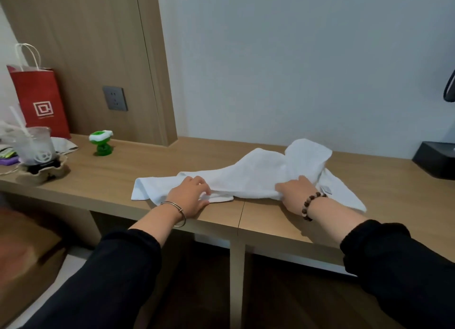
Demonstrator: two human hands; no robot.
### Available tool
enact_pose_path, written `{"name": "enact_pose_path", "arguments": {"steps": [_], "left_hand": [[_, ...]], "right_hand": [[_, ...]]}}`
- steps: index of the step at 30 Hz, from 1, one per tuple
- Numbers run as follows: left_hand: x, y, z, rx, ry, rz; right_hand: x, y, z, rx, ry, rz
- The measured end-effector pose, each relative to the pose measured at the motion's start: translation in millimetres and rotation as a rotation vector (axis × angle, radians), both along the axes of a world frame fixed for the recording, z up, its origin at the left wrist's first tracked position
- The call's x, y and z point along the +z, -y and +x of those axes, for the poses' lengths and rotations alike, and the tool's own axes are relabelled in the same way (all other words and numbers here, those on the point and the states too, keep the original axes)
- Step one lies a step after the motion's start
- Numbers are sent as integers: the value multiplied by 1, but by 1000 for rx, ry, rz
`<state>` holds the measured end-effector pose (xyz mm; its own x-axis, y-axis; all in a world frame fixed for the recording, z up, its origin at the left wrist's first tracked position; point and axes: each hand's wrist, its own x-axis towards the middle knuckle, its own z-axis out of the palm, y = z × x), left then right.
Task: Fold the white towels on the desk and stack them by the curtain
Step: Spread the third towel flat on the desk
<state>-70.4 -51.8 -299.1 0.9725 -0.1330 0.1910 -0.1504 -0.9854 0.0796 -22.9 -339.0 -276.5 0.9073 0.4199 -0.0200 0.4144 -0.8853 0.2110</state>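
Sprawled along the front edge of the pale wooden counter (110,181), about its middle: a rumpled white terry-cloth towel (248,178). Low and flat toward the left, heaped toward the back wall on the right, one corner trailing off rightward. Hard to tell whether one cloth or two.

Gripped at the near hem by both hands. Left hand (188,197): fingers (200,182) curled over the cloth, thumb at its edge. Right hand (295,193): thumb on top, fingers tucked into a fold, tips hidden.

Likely soft, limp and light, with no stiffness to keep a shape, so prone to sag and bunch wherever unsupported. Looped pile probably grippy, unlikely to slide on the wood. Not fragile.

Best taken by the corners or along a hem, hands well apart, then pulled taut and laid flat before creasing.

Well apart, at the counter's left end: a clear plastic cup with a straw (34,144), a small green toy (101,143), a red paper bag (41,102).
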Motion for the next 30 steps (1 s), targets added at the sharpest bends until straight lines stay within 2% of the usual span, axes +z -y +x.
{"name": "enact_pose_path", "arguments": {"steps": [2, 3, 5, 6, 7, 9, 11, 12, 13, 14, 18, 21, 24, 28, 30], "left_hand": [[0, -3, -2, -31, 19, -5], [1, -5, -3, -65, 26, 21], [6, -8, -3, -153, 34, 174], [11, -12, -1, -190, 31, 273], [17, -17, 0, -216, 21, 374], [30, -35, 3, -183, 52, 516], [37, -60, 5, 79, 135, 493], [40, -67, 4, 243, 162, 436], [42, -65, 4, 357, 147, 359], [43, -56, 6, 377, 116, 265], [29, 21, 11, -5, 10, -120], [8, 58, 11, -99, -58, -33], [-1, 67, 16, -51, 22, 51], [1, 65, 24, -148, 71, 190], [3, 58, 21, -211, 70, 187]], "right_hand": [[9, -4, 5, -33, -60, -36], [19, -5, 9, -68, -156, -74], [43, -7, 20, -178, -323, -140], [55, -8, 27, -243, -300, -127], [65, -7, 34, -297, -212, -47], [81, -2, 47, -427, 144, 254], [91, 8, 58, -540, 480, 385], [91, 12, 63, -566, 530, 388], [89, 13, 65, -555, 537, 386], [84, 11, 65, -509, 533, 375], [43, -10, 55, -293, 534, 215], [10, -8, 42, -258, 398, 110], [-8, 0, 36, -235, 291, 25], [-14, -11, 36, -71, 302, -26], [-14, -26, 39, 25, 292, -45]]}}
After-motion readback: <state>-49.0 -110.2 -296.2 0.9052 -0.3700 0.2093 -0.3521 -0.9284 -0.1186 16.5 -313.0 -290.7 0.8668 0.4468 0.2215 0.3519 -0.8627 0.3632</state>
